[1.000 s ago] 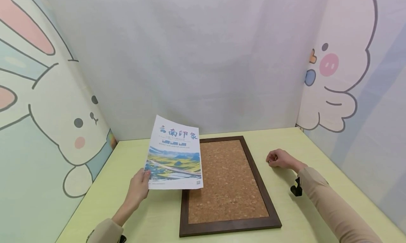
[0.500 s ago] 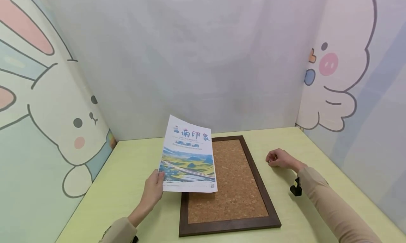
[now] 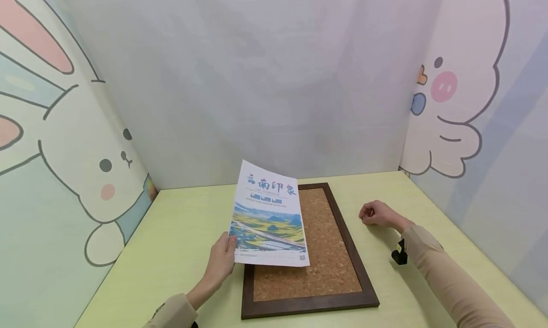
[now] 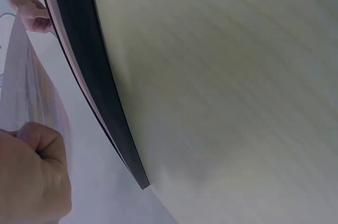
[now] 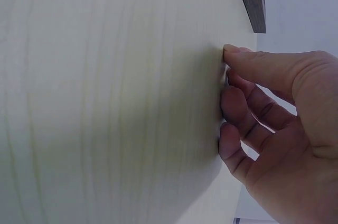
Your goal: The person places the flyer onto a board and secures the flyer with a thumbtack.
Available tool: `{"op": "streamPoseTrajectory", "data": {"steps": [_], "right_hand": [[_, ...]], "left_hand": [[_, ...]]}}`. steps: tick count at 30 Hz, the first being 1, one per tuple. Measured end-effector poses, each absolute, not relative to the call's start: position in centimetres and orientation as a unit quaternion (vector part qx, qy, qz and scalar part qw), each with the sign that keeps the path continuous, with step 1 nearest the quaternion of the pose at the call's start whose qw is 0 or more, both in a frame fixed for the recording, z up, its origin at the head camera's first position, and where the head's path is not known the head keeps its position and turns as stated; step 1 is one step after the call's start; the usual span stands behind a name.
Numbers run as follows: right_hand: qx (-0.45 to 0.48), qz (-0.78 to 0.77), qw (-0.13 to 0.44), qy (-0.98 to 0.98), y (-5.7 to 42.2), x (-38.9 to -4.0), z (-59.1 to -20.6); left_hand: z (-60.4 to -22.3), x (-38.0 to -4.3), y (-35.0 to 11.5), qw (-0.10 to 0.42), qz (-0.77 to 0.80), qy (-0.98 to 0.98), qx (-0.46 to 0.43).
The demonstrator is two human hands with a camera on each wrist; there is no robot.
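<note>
My left hand (image 3: pixel 221 256) grips a printed poster (image 3: pixel 270 218) by its lower left edge, thumb on the printed face. It shows coloured Chinese lettering above a landscape of fields and hills. The poster is raised and tilted over the left part of a cork board (image 3: pixel 329 252) with a dark brown frame (image 3: pixel 311 304), covering its upper left. To the right of the board, my right hand (image 3: pixel 378 214) rests its curled fingertips on the table. Between right thumb and forefinger, a small shiny thing (image 5: pixel 227 76) barely shows; its kind is hidden.
The board lies flat on a pale yellow-green table (image 3: pixel 184 228). A grey cloth wall (image 3: pixel 257 81) stands behind. Cartoon-printed side walls, with a rabbit (image 3: pixel 85 176) on the left and a white figure (image 3: pixel 454 100) on the right, close in the space.
My left hand has carried the poster to the right and slightly nearer, further over the cork board. My right hand and the board have stayed in place.
</note>
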State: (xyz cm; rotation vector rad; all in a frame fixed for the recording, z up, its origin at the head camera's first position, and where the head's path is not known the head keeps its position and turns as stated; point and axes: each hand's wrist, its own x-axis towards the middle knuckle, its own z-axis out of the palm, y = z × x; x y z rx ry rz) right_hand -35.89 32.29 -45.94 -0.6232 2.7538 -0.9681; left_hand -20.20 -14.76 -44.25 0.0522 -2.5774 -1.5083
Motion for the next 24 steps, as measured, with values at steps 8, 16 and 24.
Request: {"op": "streamPoseTrajectory", "data": {"steps": [8,16,24], "right_hand": [[-0.210,-0.329,0.080,0.917,32.2,-35.8,-45.9],[-0.228,-0.346,0.077,0.907,32.7,-35.9,-46.0],[-0.251,-0.365,0.075,0.893,33.2,-36.0,-46.1]], "left_hand": [[-44.5,-19.9,-12.9,0.048,-0.541,-0.840,0.012],[-44.5,-19.6,-10.7,0.008,-0.573,-0.819,0.018],[-44.6,-18.9,-9.2,-0.027,-0.603,-0.797,0.004]]}}
